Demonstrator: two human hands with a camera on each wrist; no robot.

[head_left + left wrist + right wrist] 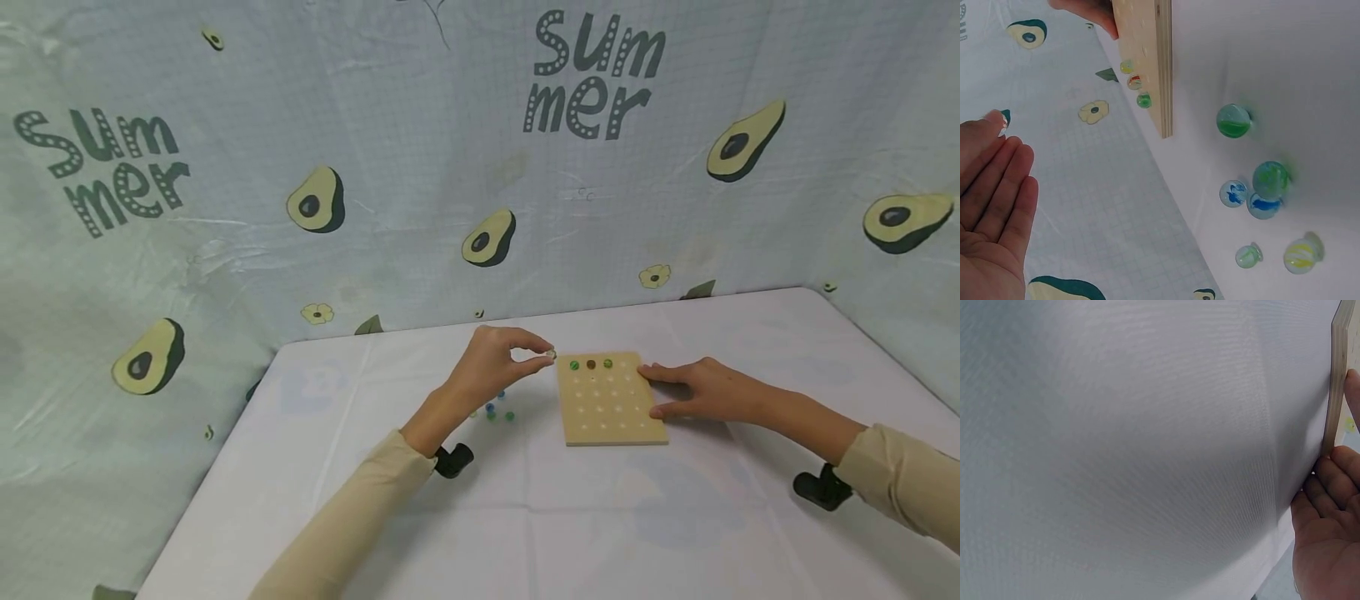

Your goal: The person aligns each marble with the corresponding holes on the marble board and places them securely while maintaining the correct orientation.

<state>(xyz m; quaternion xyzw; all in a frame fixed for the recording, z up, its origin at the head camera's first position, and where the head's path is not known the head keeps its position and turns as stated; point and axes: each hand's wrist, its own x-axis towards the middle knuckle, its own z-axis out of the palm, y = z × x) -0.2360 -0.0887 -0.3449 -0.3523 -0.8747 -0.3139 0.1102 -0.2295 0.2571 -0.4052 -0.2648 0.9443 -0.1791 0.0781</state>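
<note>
Thumb and fingertips of my left hand (487, 362) pinch a small clear marble (552, 354), held just off the upper left corner of a square wooden board (615, 433). In the left wrist view that marble is mostly hidden between the fingers. Rows of shallow holes cover the board. Along its far row sit a green marble (574, 365), a reddish-brown marble (591, 364) and a yellow-green marble (608, 363). At the board's right side, my right hand (705, 392) touches the edge, with thumb and forefinger spread apart and fairly straight.
Several loose glass marbles lie on the white tabletop (525, 533) left of the board, among them a green one (1234, 121), a blue one (1233, 194) and a yellow one (1300, 256). Behind the table hangs an avocado-print cloth (405, 167).
</note>
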